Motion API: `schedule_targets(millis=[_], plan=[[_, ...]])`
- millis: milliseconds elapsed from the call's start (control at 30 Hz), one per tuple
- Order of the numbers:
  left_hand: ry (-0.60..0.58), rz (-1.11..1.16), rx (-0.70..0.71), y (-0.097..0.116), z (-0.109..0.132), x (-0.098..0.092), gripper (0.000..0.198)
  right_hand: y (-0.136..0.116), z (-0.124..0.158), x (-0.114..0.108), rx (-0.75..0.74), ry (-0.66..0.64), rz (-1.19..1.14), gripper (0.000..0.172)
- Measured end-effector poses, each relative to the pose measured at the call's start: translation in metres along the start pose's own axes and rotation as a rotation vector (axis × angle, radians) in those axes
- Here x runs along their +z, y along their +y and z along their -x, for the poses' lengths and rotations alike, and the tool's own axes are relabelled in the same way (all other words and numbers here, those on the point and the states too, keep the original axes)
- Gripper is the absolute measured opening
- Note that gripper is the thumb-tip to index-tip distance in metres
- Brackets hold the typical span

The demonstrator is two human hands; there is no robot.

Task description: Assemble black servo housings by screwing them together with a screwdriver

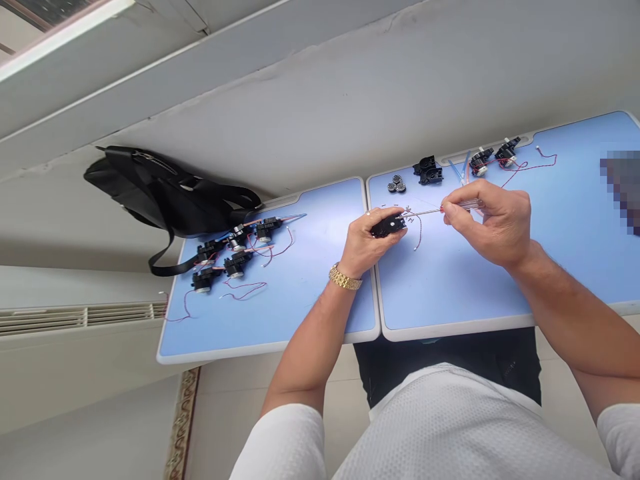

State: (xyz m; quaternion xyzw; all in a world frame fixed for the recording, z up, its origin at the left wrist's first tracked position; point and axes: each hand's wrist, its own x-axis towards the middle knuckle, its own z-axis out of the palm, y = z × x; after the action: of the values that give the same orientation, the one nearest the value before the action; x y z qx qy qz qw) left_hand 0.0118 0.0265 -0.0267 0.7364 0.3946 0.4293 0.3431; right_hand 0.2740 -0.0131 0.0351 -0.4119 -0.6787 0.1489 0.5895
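Clamping black motor unit (389, 225) in left hand (367, 241); pinching screwdriver (425, 213) in right hand (493, 220), tip at unit. Likely screw step; needs steady alignment.

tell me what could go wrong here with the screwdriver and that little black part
The thin screwdriver in the right hand could slip off the black part pinched in the left hand and jab a finger.
The loose red wire hangs by the tip and might snag.
Tiny bits lie near the gap between the tables and could drop through.
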Motion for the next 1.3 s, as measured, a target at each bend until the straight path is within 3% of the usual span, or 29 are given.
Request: schedule_targets(millis=[367,833,1000,1300], plan=[[-0.028,-0.031,0.002,0.0043,0.0004,0.0021,0.033,0.0049,0.0037,0.0021,-0.103,-0.034,0.056,0.020],[-0.044,-0.052,0.019,0.0070,0.0019,0.0027,0.031,0.0053,0.0052,0.0046,-0.123,-0.035,0.121,0.020],[-0.051,-0.092,0.004,0.0062,0.0025,0.0025,0.033,0.0065,0.0058,0.0033,-0.101,-0.100,0.175,0.019],[-0.077,-0.128,0.033,0.0056,0.0038,0.0031,0.033,0.0061,0.0063,0.0031,-0.270,-0.129,0.216,0.022]])
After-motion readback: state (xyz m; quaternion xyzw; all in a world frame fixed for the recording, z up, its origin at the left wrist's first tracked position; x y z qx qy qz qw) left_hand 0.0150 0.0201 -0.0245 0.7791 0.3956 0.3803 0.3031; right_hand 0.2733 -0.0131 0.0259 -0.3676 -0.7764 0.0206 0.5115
